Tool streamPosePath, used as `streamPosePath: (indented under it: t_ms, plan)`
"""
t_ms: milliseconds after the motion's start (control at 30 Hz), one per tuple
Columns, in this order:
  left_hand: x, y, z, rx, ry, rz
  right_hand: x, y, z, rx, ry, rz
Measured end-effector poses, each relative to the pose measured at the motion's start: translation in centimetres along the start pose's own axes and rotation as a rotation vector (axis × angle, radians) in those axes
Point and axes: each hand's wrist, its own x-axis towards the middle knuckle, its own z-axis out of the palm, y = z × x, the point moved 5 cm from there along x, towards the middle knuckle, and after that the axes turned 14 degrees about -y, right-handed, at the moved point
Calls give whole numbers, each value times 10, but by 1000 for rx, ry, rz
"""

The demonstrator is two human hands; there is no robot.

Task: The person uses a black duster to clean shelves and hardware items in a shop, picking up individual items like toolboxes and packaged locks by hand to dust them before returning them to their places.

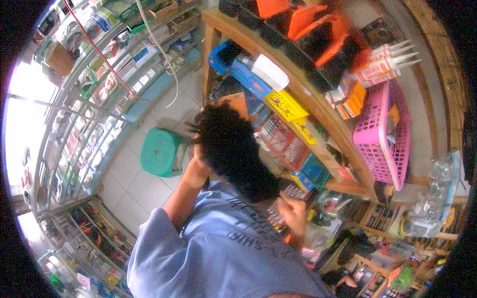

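Neither of my own hands is in view. Before me, seen from behind and above, is a person in a blue T-shirt [231,253] with dark lettering on it. Dark hair [234,152] fills the middle of the view and hides what lies in front of the person. The person's left hand [199,169] is raised beside the hair, its fingers largely hidden. Their right hand [294,212] is up near small packaged goods [275,216]; I cannot tell whether it holds anything.
A green plastic stool [160,152] stands on the tiled floor [139,186]. Stocked shelves [123,74] line the left. On the wooden shelving [261,41] are orange-and-black bins [309,26], sealant cartridges [380,63], blue boxes [249,78] and a pink basket [372,130]. A white cord [156,41] hangs overhead.
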Motion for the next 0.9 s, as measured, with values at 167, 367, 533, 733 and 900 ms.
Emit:
streamPosePath:
  t_ms: [167, 367, 533, 733, 900]
  plan:
    - [2, 8, 11, -53, 139, -8, 0, -11, 4, 18, 70, 24]
    - [-1, 5, 5, 56, 37, 27, 0, -10, 1, -85, 111, -28]
    - [-3, 2, 0, 21, 119, -21, 2, -8, 0, -5, 149, 12]
    - [6, -3, 4, 3, 44, -50, 1, -5, -8, -6, 173, -50]
    - [10, -1, -3, 133, 155, -81, -1, -7, -10, 69, 216, -97]
